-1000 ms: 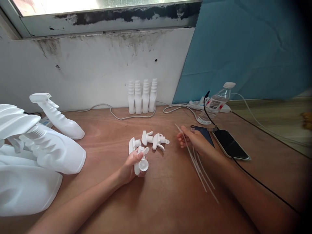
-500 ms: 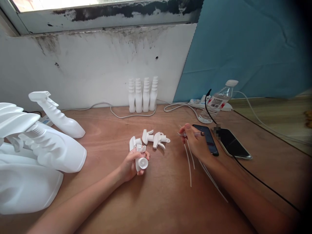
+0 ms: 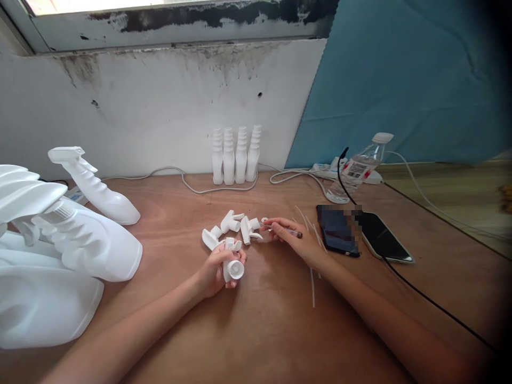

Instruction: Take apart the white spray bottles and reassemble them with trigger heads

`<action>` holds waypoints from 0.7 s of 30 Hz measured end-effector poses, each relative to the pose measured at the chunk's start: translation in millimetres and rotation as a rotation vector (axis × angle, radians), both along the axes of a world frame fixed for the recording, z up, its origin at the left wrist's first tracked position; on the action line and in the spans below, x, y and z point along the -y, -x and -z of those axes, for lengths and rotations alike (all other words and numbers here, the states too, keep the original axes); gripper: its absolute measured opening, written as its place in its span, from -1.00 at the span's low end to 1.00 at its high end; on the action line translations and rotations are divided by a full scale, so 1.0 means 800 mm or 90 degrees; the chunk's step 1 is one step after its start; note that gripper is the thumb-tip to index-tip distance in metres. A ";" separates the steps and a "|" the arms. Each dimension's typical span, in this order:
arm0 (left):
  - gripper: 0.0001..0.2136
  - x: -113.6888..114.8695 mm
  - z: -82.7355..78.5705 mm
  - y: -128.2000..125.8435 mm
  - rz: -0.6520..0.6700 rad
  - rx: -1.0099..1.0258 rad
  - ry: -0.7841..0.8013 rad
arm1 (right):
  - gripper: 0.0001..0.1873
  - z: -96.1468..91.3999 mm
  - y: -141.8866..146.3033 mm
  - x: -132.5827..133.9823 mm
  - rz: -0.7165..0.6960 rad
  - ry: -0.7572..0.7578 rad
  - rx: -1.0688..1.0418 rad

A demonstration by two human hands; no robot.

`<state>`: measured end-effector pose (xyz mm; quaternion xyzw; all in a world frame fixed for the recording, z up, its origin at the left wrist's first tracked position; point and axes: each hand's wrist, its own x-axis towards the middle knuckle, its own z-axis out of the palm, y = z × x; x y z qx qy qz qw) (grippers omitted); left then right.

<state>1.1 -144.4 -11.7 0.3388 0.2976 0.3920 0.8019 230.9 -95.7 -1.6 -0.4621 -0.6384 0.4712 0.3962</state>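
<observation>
My left hand (image 3: 216, 273) is closed around a white trigger spray head (image 3: 235, 270), its round screw collar facing me. My right hand (image 3: 294, 240) pinches a thin tool like a small screwdriver, with a brownish translucent handle (image 3: 296, 233). Its fingertips are by a small white ring (image 3: 264, 220) and beside a loose trigger head (image 3: 248, 230). Two more trigger heads, one upper (image 3: 231, 221) and one lower left (image 3: 210, 238), lie just beyond my left hand. Thin clear tubes (image 3: 313, 290) rest on the table, partly hidden under my right forearm.
Large white spray bottles (image 3: 96, 245) crowd the left side. Several small white bottles (image 3: 240, 160) stand against the wall. To the right are a dark phone (image 3: 334, 229), a second phone (image 3: 386, 237), a water bottle (image 3: 358, 168) and a black cable (image 3: 436, 304).
My right hand has moved left with the tool, from above the tubes to the loose trigger heads. Those heads have shifted left and turned. My left hand has stayed nearly still.
</observation>
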 end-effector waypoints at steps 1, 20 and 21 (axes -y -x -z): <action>-0.80 0.000 0.001 0.000 -0.002 0.001 -0.002 | -0.48 0.000 0.001 0.001 -0.018 0.004 0.003; -0.84 0.002 -0.001 -0.008 -0.047 -0.043 0.012 | -0.81 -0.024 0.031 0.084 -0.181 -0.263 -0.055; -0.83 0.002 -0.001 -0.008 -0.047 -0.045 0.012 | -0.81 -0.025 0.033 0.085 -0.173 -0.289 -0.027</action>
